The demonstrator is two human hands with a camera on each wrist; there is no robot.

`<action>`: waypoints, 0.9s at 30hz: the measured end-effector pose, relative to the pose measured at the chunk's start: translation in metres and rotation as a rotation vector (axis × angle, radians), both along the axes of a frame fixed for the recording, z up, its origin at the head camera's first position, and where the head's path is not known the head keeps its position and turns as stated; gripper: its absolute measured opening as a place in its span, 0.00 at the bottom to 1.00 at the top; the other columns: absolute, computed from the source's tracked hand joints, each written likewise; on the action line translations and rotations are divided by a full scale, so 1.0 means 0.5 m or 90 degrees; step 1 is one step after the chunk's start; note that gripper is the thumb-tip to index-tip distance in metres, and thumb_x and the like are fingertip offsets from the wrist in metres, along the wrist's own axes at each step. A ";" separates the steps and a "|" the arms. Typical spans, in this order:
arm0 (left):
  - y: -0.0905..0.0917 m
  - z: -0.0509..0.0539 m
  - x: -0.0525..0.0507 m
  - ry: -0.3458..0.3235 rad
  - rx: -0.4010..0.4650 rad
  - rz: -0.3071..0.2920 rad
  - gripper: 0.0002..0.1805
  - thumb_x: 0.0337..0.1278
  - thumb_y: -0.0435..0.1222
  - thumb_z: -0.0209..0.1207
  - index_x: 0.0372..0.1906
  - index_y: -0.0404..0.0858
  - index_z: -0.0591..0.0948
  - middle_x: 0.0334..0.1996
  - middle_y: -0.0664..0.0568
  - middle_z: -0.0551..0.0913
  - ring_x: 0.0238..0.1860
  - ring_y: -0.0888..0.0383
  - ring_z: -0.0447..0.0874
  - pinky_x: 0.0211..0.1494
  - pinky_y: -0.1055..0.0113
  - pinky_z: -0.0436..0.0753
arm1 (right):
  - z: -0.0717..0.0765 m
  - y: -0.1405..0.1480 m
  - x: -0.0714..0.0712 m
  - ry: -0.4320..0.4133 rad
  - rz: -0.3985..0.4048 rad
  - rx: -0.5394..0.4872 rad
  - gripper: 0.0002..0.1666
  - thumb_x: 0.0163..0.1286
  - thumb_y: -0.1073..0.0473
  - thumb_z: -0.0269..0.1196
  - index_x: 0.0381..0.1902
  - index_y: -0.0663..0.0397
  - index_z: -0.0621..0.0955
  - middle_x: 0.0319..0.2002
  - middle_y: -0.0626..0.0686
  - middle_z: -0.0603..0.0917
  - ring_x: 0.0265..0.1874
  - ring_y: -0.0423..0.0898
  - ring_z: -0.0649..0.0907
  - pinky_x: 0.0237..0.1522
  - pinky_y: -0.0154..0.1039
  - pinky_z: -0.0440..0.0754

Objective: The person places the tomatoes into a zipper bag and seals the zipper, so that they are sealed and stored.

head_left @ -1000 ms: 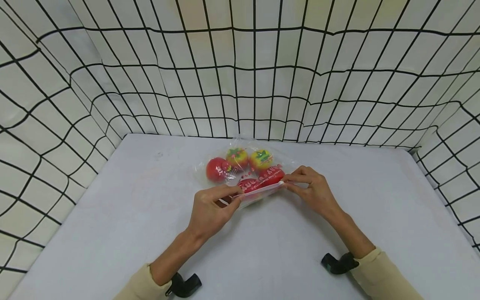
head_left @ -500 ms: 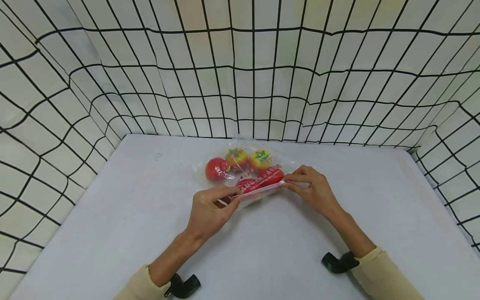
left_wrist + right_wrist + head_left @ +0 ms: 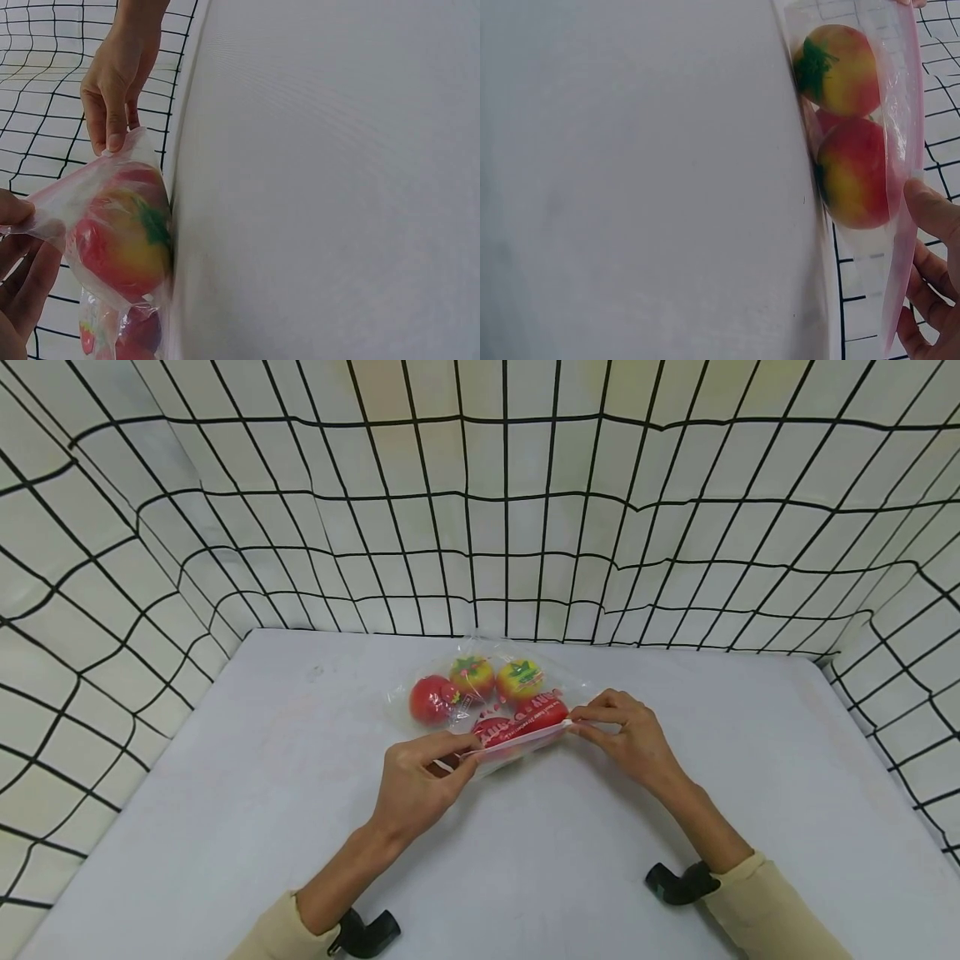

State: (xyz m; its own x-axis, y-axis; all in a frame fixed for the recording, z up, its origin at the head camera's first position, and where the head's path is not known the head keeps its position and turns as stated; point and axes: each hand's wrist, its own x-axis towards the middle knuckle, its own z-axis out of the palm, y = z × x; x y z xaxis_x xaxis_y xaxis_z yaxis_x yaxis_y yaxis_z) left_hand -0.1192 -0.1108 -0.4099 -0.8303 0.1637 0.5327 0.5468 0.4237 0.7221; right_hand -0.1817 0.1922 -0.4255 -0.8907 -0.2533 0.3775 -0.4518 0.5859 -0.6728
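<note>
A clear zip bag [image 3: 408, 693] with red printing and a pinkish zip edge lies toward the back of the table. Inside are a round red tomato-like fruit [image 3: 431, 699] and two yellow-red ones with green tops, the left one [image 3: 472, 675] beside the right one [image 3: 520, 680]. My left hand [image 3: 420, 777] pinches the left part of the zip edge between thumb and fingers. At its right end, my right hand [image 3: 626, 735] pinches the edge by a small white slider [image 3: 916, 175]. In the left wrist view, the edge [image 3: 67, 180] stretches between both hands.
A white table [image 3: 525, 877] spreads under the bag and arms. Black netting [image 3: 480, 553] over pale walls encloses the back and both sides. A black wrist camera mount sits at the left cuff [image 3: 367, 935] and another at the right cuff [image 3: 678, 885].
My right hand has shifted very slightly to the right at the zip edge. The bag and my left hand stay almost where they were.
</note>
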 end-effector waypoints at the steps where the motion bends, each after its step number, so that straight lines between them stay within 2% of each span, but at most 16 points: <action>1: 0.000 0.000 0.000 0.001 -0.001 0.001 0.10 0.55 0.30 0.74 0.43 0.40 0.92 0.34 0.55 0.93 0.31 0.64 0.87 0.32 0.71 0.89 | 0.001 0.000 0.000 -0.002 -0.001 0.001 0.15 0.59 0.63 0.77 0.45 0.49 0.93 0.37 0.48 0.86 0.44 0.43 0.79 0.39 0.34 0.76; 4: 0.000 0.000 -0.001 0.006 -0.003 0.003 0.09 0.55 0.30 0.74 0.42 0.40 0.92 0.33 0.55 0.92 0.31 0.64 0.87 0.32 0.72 0.89 | 0.002 0.000 0.000 -0.004 -0.005 0.006 0.15 0.59 0.63 0.77 0.45 0.49 0.93 0.38 0.49 0.86 0.45 0.45 0.79 0.41 0.35 0.76; 9: 0.000 -0.001 -0.001 0.007 -0.004 0.004 0.09 0.55 0.30 0.74 0.42 0.39 0.92 0.33 0.55 0.92 0.31 0.64 0.86 0.32 0.72 0.89 | 0.002 0.001 -0.002 -0.014 -0.013 0.008 0.15 0.60 0.63 0.77 0.46 0.48 0.93 0.38 0.50 0.86 0.47 0.47 0.80 0.45 0.45 0.77; 13: -0.001 0.000 0.000 0.004 -0.002 0.002 0.09 0.56 0.30 0.74 0.43 0.39 0.92 0.33 0.55 0.92 0.31 0.64 0.87 0.32 0.72 0.89 | -0.001 0.003 -0.005 -0.017 -0.019 0.010 0.15 0.60 0.63 0.77 0.46 0.48 0.93 0.39 0.50 0.86 0.47 0.47 0.80 0.46 0.49 0.76; 27: -0.002 0.002 0.002 0.001 0.004 -0.001 0.09 0.56 0.30 0.73 0.43 0.40 0.92 0.33 0.54 0.92 0.31 0.63 0.87 0.32 0.73 0.88 | -0.004 0.011 -0.009 0.020 -0.020 0.004 0.13 0.59 0.63 0.78 0.43 0.50 0.93 0.36 0.49 0.87 0.44 0.44 0.80 0.40 0.42 0.77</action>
State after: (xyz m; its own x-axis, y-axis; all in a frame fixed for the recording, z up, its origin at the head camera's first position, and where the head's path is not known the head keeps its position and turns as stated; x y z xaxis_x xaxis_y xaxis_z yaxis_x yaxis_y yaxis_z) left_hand -0.1181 -0.1120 -0.4090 -0.8292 0.1619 0.5351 0.5487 0.4189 0.7235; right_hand -0.1860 0.1980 -0.4274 -0.8861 -0.2270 0.4042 -0.4536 0.6043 -0.6550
